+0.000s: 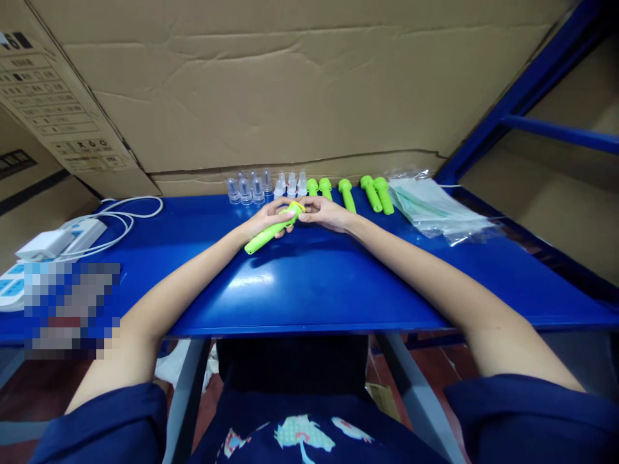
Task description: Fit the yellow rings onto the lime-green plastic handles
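Note:
My left hand (264,221) is wrapped round a bright green plastic handle (267,234) that slants down to the left over the blue table (309,283). My right hand (325,211) pinches the handle's upper end, fingertips meeting the left hand's. Behind the hands, along the table's back edge, stand several small clear caps (249,187) and several small white-tipped clear bottles (291,185). To their right lie several more green handles (360,191), side by side.
A stack of clear plastic bags (438,209) lies at the back right. At the left edge sit a white power strip (72,235) and a coiled white cable (130,209). Cardboard boxes (271,84) wall off the back. A blue metal frame (522,103) rises at the right.

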{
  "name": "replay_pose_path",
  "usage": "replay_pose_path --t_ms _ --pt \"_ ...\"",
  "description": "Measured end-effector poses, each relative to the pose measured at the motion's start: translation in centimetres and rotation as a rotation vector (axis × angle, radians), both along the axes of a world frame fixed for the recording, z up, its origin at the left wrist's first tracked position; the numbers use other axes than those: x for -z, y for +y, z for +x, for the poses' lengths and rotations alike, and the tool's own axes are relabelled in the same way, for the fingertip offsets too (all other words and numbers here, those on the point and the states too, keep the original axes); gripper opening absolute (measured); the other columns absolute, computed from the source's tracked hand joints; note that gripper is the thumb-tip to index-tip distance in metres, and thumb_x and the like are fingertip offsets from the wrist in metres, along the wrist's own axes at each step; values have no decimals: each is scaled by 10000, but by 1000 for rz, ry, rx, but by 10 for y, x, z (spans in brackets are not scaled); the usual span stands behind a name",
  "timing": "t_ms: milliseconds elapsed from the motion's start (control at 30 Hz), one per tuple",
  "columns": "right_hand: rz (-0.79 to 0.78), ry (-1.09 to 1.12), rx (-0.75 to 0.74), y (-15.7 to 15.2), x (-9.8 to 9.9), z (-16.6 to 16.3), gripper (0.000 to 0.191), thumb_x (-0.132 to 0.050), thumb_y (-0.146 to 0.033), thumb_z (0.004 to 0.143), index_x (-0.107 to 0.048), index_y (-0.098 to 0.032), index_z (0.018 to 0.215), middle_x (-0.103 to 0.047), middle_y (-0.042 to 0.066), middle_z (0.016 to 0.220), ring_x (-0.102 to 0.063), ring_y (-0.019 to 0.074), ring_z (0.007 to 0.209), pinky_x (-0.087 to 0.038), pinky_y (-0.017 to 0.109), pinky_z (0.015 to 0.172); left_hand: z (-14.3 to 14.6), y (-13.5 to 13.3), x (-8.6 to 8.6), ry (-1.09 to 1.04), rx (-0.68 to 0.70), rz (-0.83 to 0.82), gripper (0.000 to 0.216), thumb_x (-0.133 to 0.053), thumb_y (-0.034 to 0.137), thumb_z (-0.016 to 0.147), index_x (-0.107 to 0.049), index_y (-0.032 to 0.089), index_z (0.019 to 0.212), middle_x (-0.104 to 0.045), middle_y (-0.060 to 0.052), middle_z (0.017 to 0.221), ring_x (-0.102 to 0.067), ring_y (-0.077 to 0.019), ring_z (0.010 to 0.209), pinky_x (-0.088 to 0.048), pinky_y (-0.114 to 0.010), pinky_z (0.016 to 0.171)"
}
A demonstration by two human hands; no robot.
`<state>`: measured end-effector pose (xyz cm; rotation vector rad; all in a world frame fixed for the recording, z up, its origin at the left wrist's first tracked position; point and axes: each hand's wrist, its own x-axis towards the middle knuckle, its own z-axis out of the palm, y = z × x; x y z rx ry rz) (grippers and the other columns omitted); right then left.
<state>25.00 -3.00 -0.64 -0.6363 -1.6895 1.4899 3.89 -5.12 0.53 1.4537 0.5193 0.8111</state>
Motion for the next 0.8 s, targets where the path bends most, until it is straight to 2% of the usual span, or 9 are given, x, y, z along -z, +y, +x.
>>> replay_pose_path --t_ms 167,367,533,667,800 --pt "88 -8 97 -4 1 -5 460 -944 -479 568 -640 -181 743 -652 59 1166 -635 205 1083 -414 401 1088 3 2 11 -56 -60 10 631 -880 508 691 -544 179 1112 -672 -6 809 -664 -124 594 -439 -163 394" --pt "123 -46 238 -10 3 -12 503 -938 -499 526 -593 -182 709 -597 117 1277 -563 271 1250 -349 422 1156 6 2 20 -95 -134 16 628 -891 493 672 -545 183 1094 -689 -26 951 -678 -119 612 -459 -167 401" --pt "193 -45 352 -12 8 -20 507 -900 -546 565 -566 -188 698 -576 137 1237 -517 302 1290 -423 408 1093 7 -1 21 -113 -196 24 626 -874 496 698 -529 186 1119 -667 6 846 -668 -118 608 -454 -165 405" --pt "242 -60 395 -14 12 -22 497 -865 -574 619 -552 -195 694 -572 123 1229 -533 302 1250 -482 420 1015 8 -3 19 -103 -229 41 688 -895 519 656 -517 187 1126 -675 2 878 -664 -111 609 -461 -171 418" --pt "258 -60 408 -14 10 -21 521 -863 -607 602 -567 -196 725 -568 122 1235 -552 296 1197 -516 413 938 7 -5 17 -65 -245 66 676 -876 540 680 -521 184 1132 -669 5 838 -664 -112 614 -467 -174 441"
